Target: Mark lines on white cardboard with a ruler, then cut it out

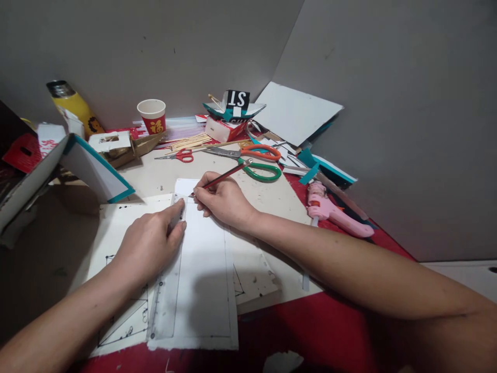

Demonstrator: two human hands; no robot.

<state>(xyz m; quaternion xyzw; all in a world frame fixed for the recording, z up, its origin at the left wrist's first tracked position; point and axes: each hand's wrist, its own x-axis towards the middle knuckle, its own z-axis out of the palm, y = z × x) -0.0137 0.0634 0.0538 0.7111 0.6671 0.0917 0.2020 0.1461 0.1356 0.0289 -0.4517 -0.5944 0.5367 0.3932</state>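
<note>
My right hand (223,199) grips a red pencil (225,176), its tip touching the top of a white foam sheet (205,269) near a clear ruler (169,290). My left hand (149,243) presses flat on the ruler's upper end, holding it along the sheet's left side. Thin pencil lines run down the sheet. Under it lie more white sheets with drawn lines (124,326).
Green-handled scissors (260,170), orange-handled scissors (252,152) and small red scissors (182,155) lie beyond my hands. A pink glue gun (334,210) sits to the right. A red paper cup (152,116), a yellow bottle (75,106), wooden sticks (190,141) and card scraps crowd the back.
</note>
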